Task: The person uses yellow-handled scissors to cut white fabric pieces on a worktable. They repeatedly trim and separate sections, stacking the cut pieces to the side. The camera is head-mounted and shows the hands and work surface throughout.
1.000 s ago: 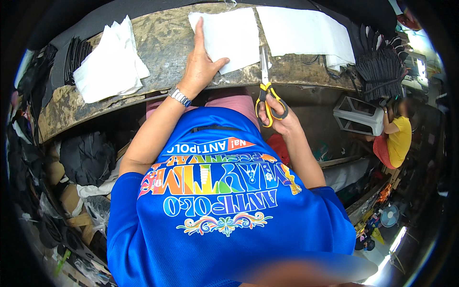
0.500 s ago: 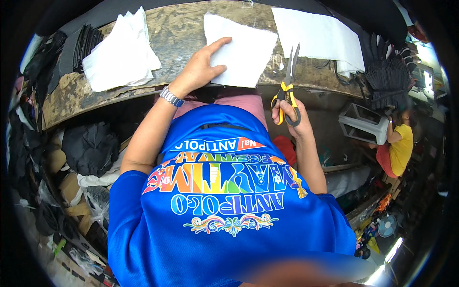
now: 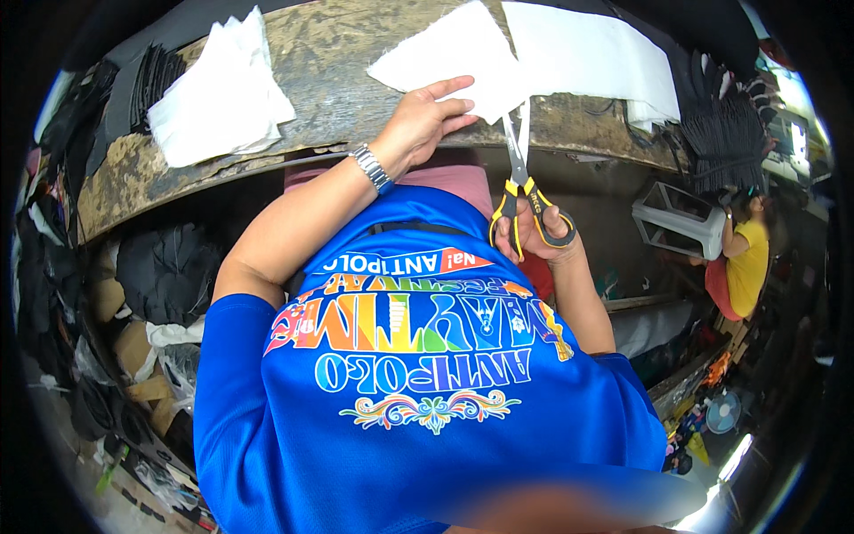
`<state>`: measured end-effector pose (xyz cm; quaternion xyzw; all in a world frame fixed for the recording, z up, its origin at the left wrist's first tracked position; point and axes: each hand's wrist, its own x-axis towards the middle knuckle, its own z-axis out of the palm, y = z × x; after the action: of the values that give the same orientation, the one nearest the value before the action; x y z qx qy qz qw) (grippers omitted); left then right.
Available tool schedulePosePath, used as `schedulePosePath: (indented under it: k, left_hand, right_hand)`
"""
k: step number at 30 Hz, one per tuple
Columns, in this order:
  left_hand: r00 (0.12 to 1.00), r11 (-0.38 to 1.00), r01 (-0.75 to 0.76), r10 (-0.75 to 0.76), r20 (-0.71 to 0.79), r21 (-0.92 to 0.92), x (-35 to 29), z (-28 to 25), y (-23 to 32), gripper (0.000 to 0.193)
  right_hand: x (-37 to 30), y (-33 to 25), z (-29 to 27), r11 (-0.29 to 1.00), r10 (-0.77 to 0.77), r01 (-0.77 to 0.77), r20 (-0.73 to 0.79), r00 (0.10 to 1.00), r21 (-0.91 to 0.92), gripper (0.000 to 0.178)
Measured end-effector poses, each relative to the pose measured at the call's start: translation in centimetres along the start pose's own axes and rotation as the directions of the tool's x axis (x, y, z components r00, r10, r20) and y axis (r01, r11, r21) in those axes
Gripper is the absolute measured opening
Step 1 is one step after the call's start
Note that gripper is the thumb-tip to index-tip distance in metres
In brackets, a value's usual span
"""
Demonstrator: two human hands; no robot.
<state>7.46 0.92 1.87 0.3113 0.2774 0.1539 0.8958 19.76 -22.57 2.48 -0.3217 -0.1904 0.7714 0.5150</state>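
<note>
A white cloth piece (image 3: 463,55) with a frayed edge lies tilted on the worn wooden table (image 3: 338,84). My left hand (image 3: 422,125) rests on its near part, fingers stretched out and apart; a metal-banded watch circles that wrist. In my right hand (image 3: 544,236) are scissors (image 3: 519,173) with yellow and black handles, fingers through the loops. Their blades are spread and point away from me, with the tips at the cloth's near right corner. Whether the corner lies between the blades is hard to make out.
A stack of white cloth pieces (image 3: 222,98) lies at the left, beside black strips (image 3: 157,76). Another white cloth (image 3: 592,53) stretches along the right, near a black bundle (image 3: 722,133). A person in yellow (image 3: 749,267) sits at the right by a grey plastic stool (image 3: 680,222).
The cloth has turned and shifted away, its corner now toward the scissors. My left hand has moved right. The scissors have come left to the cloth, and their blades have spread wider.
</note>
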Motion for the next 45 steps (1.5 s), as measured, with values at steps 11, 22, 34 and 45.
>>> schedulePosePath:
  k: [11,22,34,45]
  left_hand:
    - [0.99,0.992,-0.109,0.104,-0.092,-0.057,2.5,3.8,-2.4,0.045]
    - [0.987,0.994,-0.107,0.107,-0.121,0.006,2.6,3.7,-2.5,0.042]
    - [0.99,0.996,-0.09,0.091,-0.106,0.006,2.6,3.6,-2.6,0.04]
    - [0.982,0.985,-0.172,0.17,-0.079,-0.013,2.2,3.6,-3.3,0.045]
  right_hand:
    - [-2.3,1.6,-0.7,0.995,-0.009,0.012,-0.03,1.0,0.095,0.081]
    - [-2.4,1.4,-0.3,0.996,-0.022,0.029,-0.087,0.996,0.088,0.081]
    - [-1.9,1.6,-0.4,0.998,-0.042,0.045,-0.06,0.997,0.04,0.079]
    - [0.6,1.4,-0.4,0.961,-0.072,0.064,0.02,0.997,0.268,0.094]
